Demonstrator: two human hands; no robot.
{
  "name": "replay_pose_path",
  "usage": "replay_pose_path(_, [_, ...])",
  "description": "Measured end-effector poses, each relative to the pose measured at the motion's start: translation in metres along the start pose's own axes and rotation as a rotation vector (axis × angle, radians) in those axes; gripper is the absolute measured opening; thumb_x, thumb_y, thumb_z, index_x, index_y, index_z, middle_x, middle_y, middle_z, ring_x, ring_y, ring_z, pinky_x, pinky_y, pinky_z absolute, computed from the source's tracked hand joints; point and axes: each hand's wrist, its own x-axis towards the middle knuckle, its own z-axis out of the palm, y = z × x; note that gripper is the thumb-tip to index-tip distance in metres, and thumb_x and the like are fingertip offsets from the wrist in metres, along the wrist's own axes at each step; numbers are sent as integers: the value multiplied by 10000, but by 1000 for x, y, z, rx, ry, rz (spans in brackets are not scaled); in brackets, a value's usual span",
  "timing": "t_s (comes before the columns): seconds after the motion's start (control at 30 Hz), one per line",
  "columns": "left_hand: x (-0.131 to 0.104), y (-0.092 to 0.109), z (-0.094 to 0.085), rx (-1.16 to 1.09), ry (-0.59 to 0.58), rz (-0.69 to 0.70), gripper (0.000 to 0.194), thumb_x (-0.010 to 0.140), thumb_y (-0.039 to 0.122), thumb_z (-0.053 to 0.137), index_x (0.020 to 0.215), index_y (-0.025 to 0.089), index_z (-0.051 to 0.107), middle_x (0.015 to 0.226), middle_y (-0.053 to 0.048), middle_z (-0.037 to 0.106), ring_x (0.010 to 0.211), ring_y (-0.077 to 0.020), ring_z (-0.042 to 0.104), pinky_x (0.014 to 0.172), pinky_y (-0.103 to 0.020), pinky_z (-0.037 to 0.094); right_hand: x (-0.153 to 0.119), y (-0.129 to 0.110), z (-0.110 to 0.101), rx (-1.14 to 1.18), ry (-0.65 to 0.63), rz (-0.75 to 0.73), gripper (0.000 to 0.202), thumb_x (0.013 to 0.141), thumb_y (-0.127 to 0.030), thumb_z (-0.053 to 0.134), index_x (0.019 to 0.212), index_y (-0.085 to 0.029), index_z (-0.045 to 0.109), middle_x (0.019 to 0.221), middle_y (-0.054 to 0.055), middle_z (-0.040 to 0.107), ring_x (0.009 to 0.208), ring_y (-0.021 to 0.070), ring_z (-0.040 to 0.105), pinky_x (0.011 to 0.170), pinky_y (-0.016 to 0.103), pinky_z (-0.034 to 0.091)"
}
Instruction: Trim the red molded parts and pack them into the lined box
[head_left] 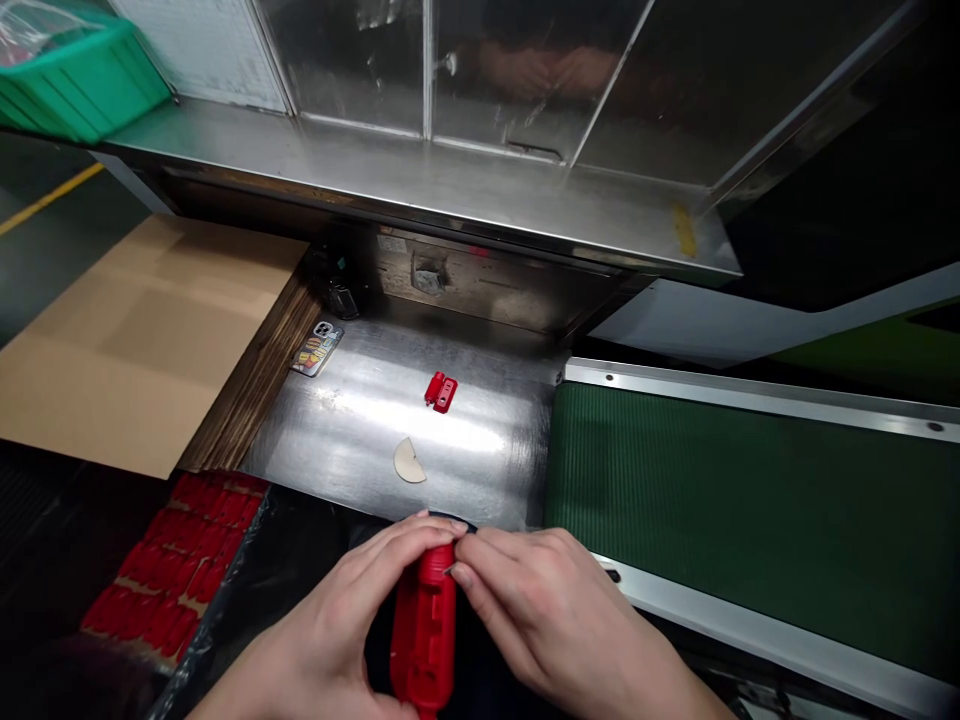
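Nearest to us, low in the view, our left hand (349,600) wraps a red casing (433,640), thumb and fingers closed around it, its ribbed end pointing away from us. We hold it just in front of the tabletop's near edge. Our right hand (547,595) comes in from the other side, thumb and forefinger drawn narrow at that ribbed end on a thin dark piece (450,570), too small for us to identify.

On the metal tabletop (360,400), a pale half-disc (409,461) lies near the near edge, and beyond it, well in from the edges, sits a small red part (441,392). A phone (317,349) rests by the left edge, beside a stack of cardboard sheets (150,330). A black object (339,285) stands at the far left corner. Along the right edge we have a green conveyor belt (735,500). Off the near left corner, rows of red pieces (169,560) lie beside black plastic. A metal shelf (420,190) runs above the far edge, with a green crate (90,85) at its left end.
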Motion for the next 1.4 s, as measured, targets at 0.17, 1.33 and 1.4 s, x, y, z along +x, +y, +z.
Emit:
replay_pose_path(0.17, [4,-2,-2,0,-24,2,1255,611,386,980,1612,312,226,1570,-137,544,1427,-339,554,1234,-430,430,1,0,1,10,-16,8,259,1114,-310,376,934,-244,551,793,-8,666,570,159,534,543,368,303])
replay_pose_path(1.33, [-33,-45,-1,-898,251,-497,1007,681,585,918,1493,394,353,1725,-171,269,1496,-467,419,1160,-595,446,108,147,181,-44,29,789,334,1037,-347,619,1324,-177,610,1391,114,602,1282,299,577,1081,532,487])
replay_pose_path(1.4, [-26,-43,2,-982,404,-516,1000,640,552,954,1460,406,401,1752,-140,201,1466,-489,453,1119,-584,497,127,134,191,-37,-18,742,356,1037,-379,620,1332,-180,608,1349,107,628,1246,291,603,1058,524,507])
